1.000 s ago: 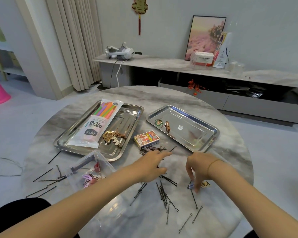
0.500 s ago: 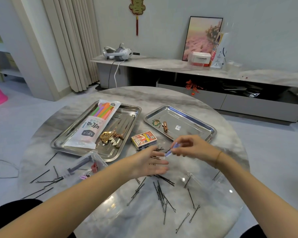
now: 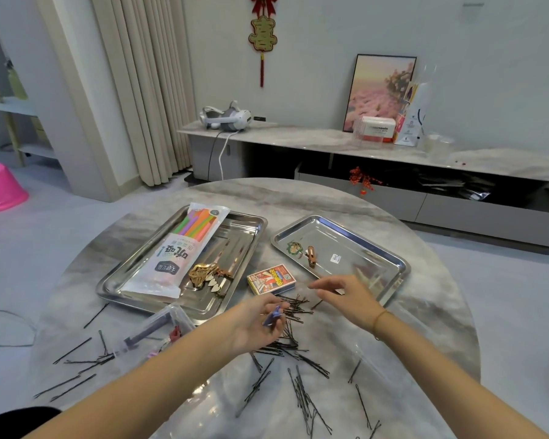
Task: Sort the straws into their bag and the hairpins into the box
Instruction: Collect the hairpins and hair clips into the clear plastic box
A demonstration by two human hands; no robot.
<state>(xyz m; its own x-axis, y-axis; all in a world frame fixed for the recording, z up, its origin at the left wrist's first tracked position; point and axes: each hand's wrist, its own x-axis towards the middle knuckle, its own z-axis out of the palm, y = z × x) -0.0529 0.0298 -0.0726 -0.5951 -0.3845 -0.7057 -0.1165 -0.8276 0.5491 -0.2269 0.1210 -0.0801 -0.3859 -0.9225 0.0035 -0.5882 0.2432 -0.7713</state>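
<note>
My left hand (image 3: 255, 324) pinches a small purple hair clip (image 3: 275, 315) above a heap of black hairpins (image 3: 293, 307) on the round marble table (image 3: 330, 201). To the right, my right hand (image 3: 346, 294) hovers with relaxed fingers and holds nothing. More black hairpins (image 3: 303, 396) lie scattered at the near edge and some lie at the left (image 3: 76, 362). A clear plastic box (image 3: 159, 327) with a few coloured clips stands left of my left forearm. The bag of coloured straws (image 3: 184, 251) lies on the left steel tray (image 3: 108, 289).
Gold hair clips (image 3: 205, 274) lie on the left tray beside the bag. The right steel tray (image 3: 393, 258) holds a green clip and a brown clip (image 3: 311, 255). A small card box (image 3: 271, 279) sits between the trays. A low cabinet stands behind the table.
My right hand lifted the purple clip from the near right of the table and passed it to my left hand. The right hand has now drawn back to the right, empty.
</note>
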